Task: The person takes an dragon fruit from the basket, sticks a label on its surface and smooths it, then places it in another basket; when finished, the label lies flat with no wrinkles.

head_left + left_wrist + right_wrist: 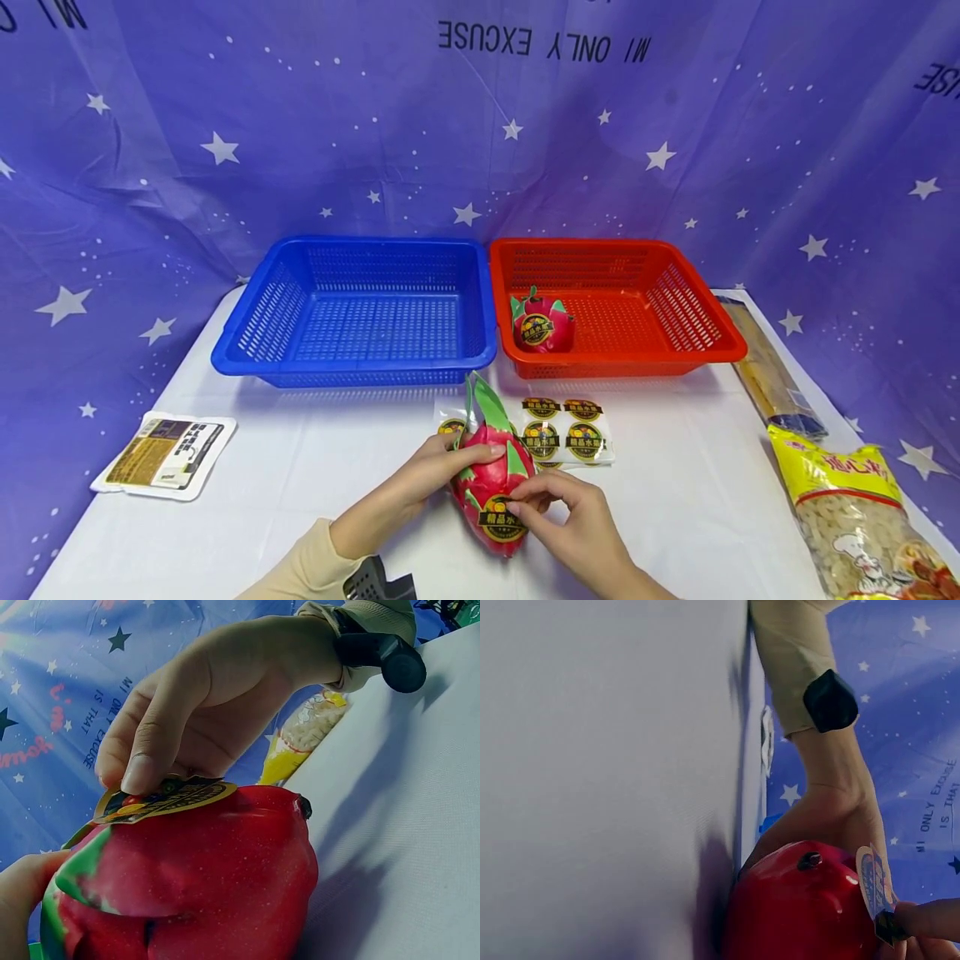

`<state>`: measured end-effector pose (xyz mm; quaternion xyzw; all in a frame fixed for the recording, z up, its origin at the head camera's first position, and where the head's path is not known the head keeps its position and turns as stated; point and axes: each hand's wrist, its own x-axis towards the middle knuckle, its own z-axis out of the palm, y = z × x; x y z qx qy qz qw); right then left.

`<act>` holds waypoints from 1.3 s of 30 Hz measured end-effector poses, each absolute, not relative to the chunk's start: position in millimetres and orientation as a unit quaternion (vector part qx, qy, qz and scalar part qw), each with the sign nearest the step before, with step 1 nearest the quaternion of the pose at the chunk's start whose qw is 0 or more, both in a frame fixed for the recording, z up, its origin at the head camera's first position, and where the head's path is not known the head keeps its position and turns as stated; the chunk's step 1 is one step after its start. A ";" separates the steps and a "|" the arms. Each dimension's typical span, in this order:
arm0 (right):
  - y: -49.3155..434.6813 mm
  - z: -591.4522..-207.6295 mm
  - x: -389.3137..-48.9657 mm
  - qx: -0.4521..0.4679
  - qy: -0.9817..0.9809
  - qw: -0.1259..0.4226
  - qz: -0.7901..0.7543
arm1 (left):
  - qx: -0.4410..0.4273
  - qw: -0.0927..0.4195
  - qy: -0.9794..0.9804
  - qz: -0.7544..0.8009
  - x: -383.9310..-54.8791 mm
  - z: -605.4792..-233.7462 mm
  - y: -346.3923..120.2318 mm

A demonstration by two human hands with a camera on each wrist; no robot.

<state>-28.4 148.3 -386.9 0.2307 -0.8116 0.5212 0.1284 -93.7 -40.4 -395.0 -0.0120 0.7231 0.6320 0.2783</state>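
A pink-red dragon fruit (487, 467) with green leafy tips lies in front of the baskets. My left hand (420, 483) grips it from the left, thumb across its upper side. With thumb and forefinger, my right hand (573, 521) pinches the edge of a round black-and-gold sticker (498, 518) against the fruit's lower end. In the left wrist view the sticker (176, 801) is partly bent up, its near edge standing off the red skin. Under the fruit's upper part, a sheet of the same stickers (562, 437) lies on the white table.
Behind stand a blue basket (360, 367) and a red basket (622, 358), the red one holding a stickered dragon fruit (551, 325). At left lies a flat white packet (168, 457). A long brownish packet (772, 367) and a yellow-topped bag of pasta (855, 517) line the right edge.
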 end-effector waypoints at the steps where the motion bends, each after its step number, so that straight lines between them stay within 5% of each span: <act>1: 148.3 -387.8 -28.4 0.241 -0.812 0.144 0.511 | -0.013 0.278 0.724 0.631 -93.5 -395.1 -40.5; 13: 145.0 -392.8 -30.2 0.321 -0.800 0.288 0.417 | -0.009 0.280 0.721 0.633 -93.5 -395.4 -40.4; 22: 142.7 -392.0 -31.4 0.299 -0.808 0.382 0.335 | -0.010 0.271 0.727 0.630 -94.3 -396.1 -41.2; 34: 143.6 -389.6 -30.4 0.261 -0.843 0.357 0.307 | -0.009 0.274 0.716 0.642 -95.9 -395.0 -44.5; 39: 146.1 -393.9 -31.8 0.207 -0.867 0.243 0.383 | -0.011 0.274 0.718 0.640 -96.2 -396.7 -43.4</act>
